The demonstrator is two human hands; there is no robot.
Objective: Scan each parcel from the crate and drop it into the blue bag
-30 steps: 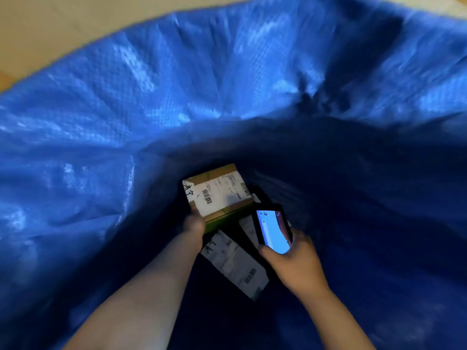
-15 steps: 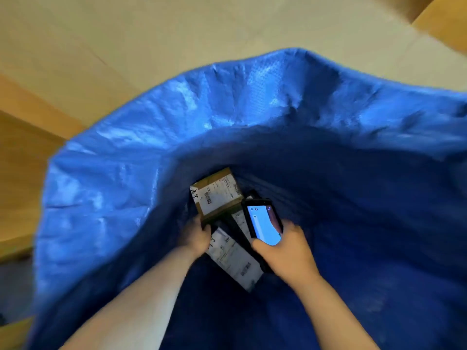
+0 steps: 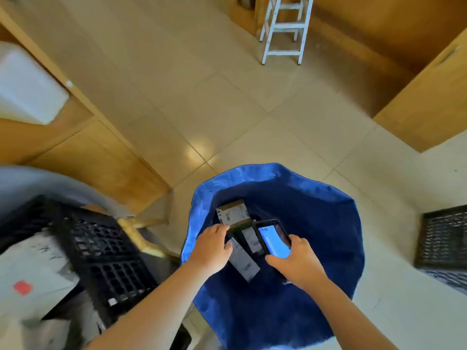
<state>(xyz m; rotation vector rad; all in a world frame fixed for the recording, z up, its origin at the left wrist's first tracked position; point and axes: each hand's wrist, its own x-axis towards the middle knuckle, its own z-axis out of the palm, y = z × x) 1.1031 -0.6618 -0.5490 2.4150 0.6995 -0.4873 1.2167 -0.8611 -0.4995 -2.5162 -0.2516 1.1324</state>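
Tiled floor [image 3: 227, 102], blue bag [image 3: 328, 223] at my feet.
My left hand [image 3: 213, 248] hovers, loosely curled and holding nothing, over the boxed parcel [image 3: 233, 214] lying just beyond it; my right hand [image 3: 297, 263] grips the phone [image 3: 274, 238]; crate [image 3: 106, 248] left.

Premises appear to be a parcel-handling room: tiled floor [image 3: 227, 102], wooden shelving units [image 3: 96, 157] along the walls, a white stepladder [image 3: 283, 31], black plastic crate [image 3: 106, 251] holding labelled parcels [image 3: 32, 269].
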